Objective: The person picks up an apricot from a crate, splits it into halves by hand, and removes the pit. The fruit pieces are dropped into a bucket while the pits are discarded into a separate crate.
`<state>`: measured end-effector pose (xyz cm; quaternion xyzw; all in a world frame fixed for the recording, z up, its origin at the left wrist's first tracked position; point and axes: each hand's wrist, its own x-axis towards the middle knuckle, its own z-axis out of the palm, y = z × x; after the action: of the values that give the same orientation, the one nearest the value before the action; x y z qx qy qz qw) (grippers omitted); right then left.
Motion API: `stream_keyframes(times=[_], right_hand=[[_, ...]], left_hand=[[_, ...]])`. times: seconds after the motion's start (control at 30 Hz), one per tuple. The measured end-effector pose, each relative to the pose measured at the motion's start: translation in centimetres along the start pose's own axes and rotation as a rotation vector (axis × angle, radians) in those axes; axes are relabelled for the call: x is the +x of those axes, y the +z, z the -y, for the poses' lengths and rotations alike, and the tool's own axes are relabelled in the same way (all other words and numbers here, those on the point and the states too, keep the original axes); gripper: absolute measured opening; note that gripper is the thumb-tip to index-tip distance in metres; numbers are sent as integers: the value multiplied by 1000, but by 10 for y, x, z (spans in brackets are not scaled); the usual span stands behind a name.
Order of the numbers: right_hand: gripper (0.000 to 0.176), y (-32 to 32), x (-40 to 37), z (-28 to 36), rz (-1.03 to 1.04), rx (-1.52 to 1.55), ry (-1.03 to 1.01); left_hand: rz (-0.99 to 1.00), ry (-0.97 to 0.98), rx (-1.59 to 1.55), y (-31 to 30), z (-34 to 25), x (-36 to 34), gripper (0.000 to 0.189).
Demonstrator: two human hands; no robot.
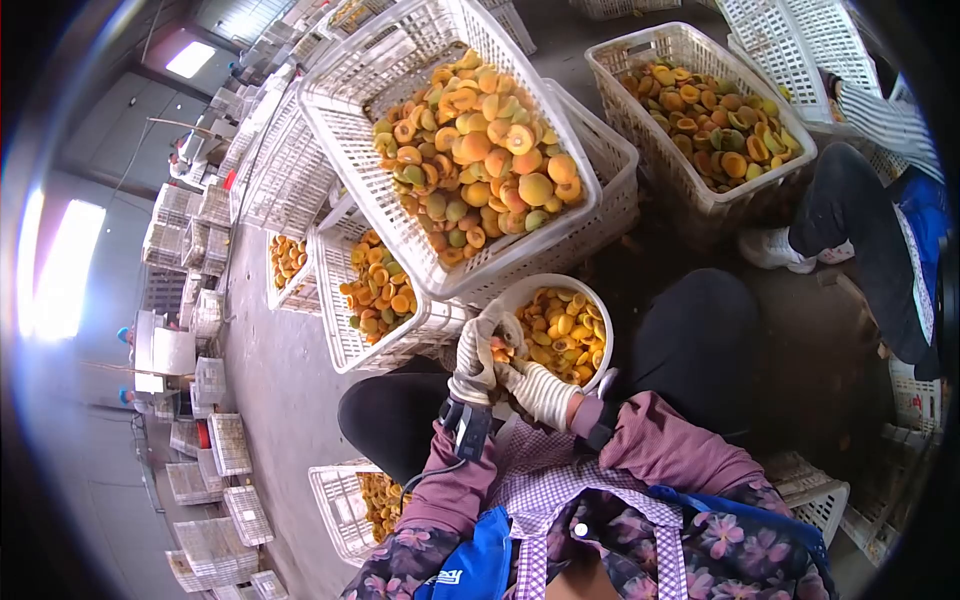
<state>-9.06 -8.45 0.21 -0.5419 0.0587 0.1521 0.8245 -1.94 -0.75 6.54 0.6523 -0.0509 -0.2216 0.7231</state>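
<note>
Gloved in striped white, my left hand (474, 362) is closed around a fruit half (503, 345), at the left rim of a round white bucket (608, 345). My right hand (540, 393), in a similar glove, has its fingers pressed together against that fruit; whether it holds a tool is hidden. Yellow and orange fruit pieces (562, 330) lie inside the bucket, between my knees. Just beyond it, a large white crate (345, 170) full of halved orange and greenish fruit (490, 150) rests tilted on another crate.
Another fruit crate (700, 190) stands at the upper right, near a seated co-worker's leg (850, 205). To the left are more fruit crates (335, 325). A crate (335, 515) sits at lower left. Stacked crates (205, 540) line the far left.
</note>
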Motion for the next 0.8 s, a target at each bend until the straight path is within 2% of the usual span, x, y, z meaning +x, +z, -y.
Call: stream_keyframes(times=[0.03, 0.07, 0.1, 0.17, 0.23, 0.3, 0.33, 0.4, 0.43, 0.5, 0.53, 0.6, 0.63, 0.67, 0.7, 0.73, 0.77, 0.8], right_hand=[[43, -6, -13, 32, 205, 163, 355], [41, -8, -21, 52, 290, 352, 523], [41, -7, -22, 53, 294, 347, 526], [39, -3, -27, 55, 378, 631, 535], [37, 4, -31, 65, 270, 726, 517], [39, 0, -18, 50, 6, 722, 535], [39, -2, -8, 41, -2, 724, 529], [41, -2, 7, 27, -172, 651, 524], [41, -2, 10, 28, -178, 645, 523], [43, 0, 14, 31, -180, 468, 537], [43, 2, 16, 30, -210, 446, 505], [43, 5, 17, 25, -186, 448, 512], [43, 3, 20, 23, -172, 448, 502], [43, 1, 25, 16, -172, 444, 495], [41, 0, 30, 5, -264, 377, 325], [40, 1, 29, 9, -355, 311, 159], [38, -8, 22, 13, -296, 368, 212], [37, -11, 25, 14, -349, 391, 125]], left_hand=[[159, -139, -65, -3, -4, 0, 44], [93, -235, -109, -16, 11, 7, 42], [88, -231, -112, -16, 5, 10, 42], [-452, 264, 290, -16, -8, 22, 41], [-445, -107, 2008, -63, -23, 32, 36], [-756, 421, 1709, -82, -12, 78, 36], [-747, 428, 1705, -87, -8, 108, 36], [-71, 432, 1870, -92, 0, 174, 38], [269, 428, 1906, -96, 11, 195, 41], [-198, 2, 1553, -80, 45, 215, 36], [-202, -1, 1548, -80, 43, 219, 36], [-108, -222, 1558, -80, 29, 218, 40], [-114, -214, 1559, -79, 19, 212, 40], [-87, -114, 1294, -79, 12, 200, 38], [-55, -18, 1027, -79, 11, 189, 36], [4, 301, 824, -83, 25, 183, 33], [63, 603, 604, -87, 40, 174, 32], [-39, 607, 856, -48, 1, 125, 38]])
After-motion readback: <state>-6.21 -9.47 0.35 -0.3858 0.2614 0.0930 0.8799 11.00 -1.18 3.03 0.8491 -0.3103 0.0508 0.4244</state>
